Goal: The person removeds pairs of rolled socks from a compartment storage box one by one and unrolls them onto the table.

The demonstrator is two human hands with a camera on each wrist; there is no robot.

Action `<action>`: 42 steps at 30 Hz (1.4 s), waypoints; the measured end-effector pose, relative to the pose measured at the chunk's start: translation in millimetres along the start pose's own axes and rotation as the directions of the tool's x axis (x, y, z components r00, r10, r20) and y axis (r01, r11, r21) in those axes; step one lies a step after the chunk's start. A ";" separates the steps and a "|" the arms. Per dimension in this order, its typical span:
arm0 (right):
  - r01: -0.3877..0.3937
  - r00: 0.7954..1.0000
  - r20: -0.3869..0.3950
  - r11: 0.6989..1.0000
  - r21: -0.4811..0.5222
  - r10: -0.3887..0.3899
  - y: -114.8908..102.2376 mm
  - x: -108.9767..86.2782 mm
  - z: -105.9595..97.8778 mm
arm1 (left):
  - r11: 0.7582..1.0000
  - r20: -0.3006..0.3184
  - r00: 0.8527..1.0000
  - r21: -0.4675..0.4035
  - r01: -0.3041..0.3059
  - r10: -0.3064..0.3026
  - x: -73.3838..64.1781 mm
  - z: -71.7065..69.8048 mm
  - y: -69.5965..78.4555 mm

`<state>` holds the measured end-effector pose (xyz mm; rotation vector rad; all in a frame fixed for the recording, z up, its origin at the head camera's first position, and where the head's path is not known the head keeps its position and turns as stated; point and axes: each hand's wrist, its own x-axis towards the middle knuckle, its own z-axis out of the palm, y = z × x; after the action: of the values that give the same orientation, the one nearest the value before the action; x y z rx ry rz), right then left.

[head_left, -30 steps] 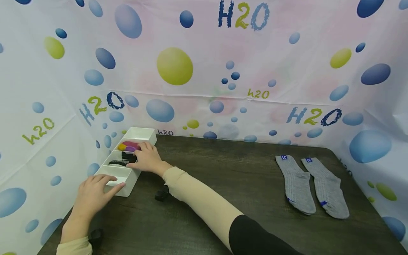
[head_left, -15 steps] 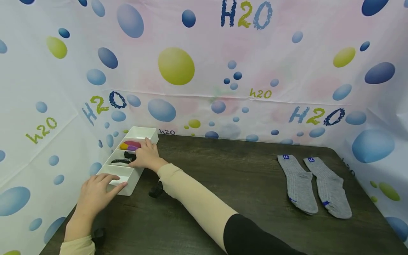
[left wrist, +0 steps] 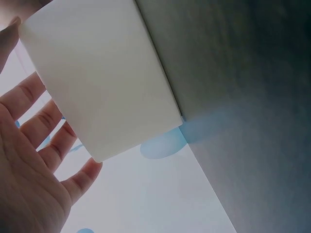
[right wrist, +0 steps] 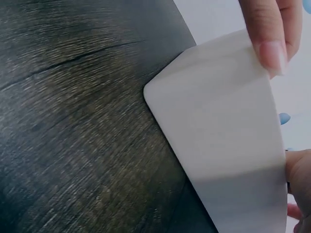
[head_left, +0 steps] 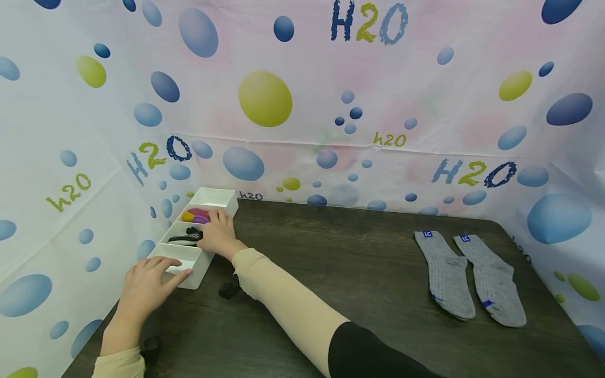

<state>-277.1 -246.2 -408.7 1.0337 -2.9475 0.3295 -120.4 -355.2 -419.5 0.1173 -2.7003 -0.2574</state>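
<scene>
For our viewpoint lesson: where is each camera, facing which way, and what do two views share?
Head: on the head, facing forward and down at table, white box, grey socks; left hand, right hand, sleeves show.
Left wrist: worn there, facing box and table; left fingers show.
Right wrist: worn there, facing box and table; right fingers show.
Wrist views share box and table.

Dark wood-grain surface (head_left: 340,252) in front of me: white divided tray (head_left: 200,268) at left, two grey socks (head_left: 448,278) flat, side by side, at right.

White box (head_left: 204,265), grey blue-marked socks (head_left: 446,275)
</scene>
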 end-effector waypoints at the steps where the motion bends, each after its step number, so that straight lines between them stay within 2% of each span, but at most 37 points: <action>1: 0.014 1.000 -0.008 1.000 -0.017 -0.014 0.7 -0.5 0.5 | 1.000 0.003 1.000 0.000 0.004 -0.004 0.1 0.0 0.2; 7: 0.125 0.989 -0.062 0.983 -0.133 -0.134 6.2 -1.9 3.5 | 1.000 0.009 1.000 -0.004 0.009 -0.009 -0.7 1.5 0.7; 12: 0.173 0.977 -0.100 0.972 -0.157 -0.190 12.3 -2.5 9.1 | 1.000 0.014 1.000 -0.008 0.002 -0.002 -2.4 4.1 1.8; 22: 0.212 0.960 -0.151 0.963 -0.164 -0.237 17.3 -4.9 10.3 | 0.999 0.054 0.998 -0.005 0.033 -0.033 -4.0 5.0 4.3; 28: 0.212 0.952 -0.193 0.968 -0.137 -0.236 16.1 -7.9 7.6 | 0.999 0.069 0.997 0.008 0.036 -0.037 -5.4 4.0 1.7; 42: 0.245 0.915 -0.305 0.965 -0.098 -0.263 17.4 -9.6 -15.0 | 0.999 0.079 0.996 -0.004 0.048 -0.048 -2.1 0.9 -0.1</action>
<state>-281.4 -224.0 -398.1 1.2110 -2.4906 0.3631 -118.8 -354.9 -421.2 0.1738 -2.7779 -0.2899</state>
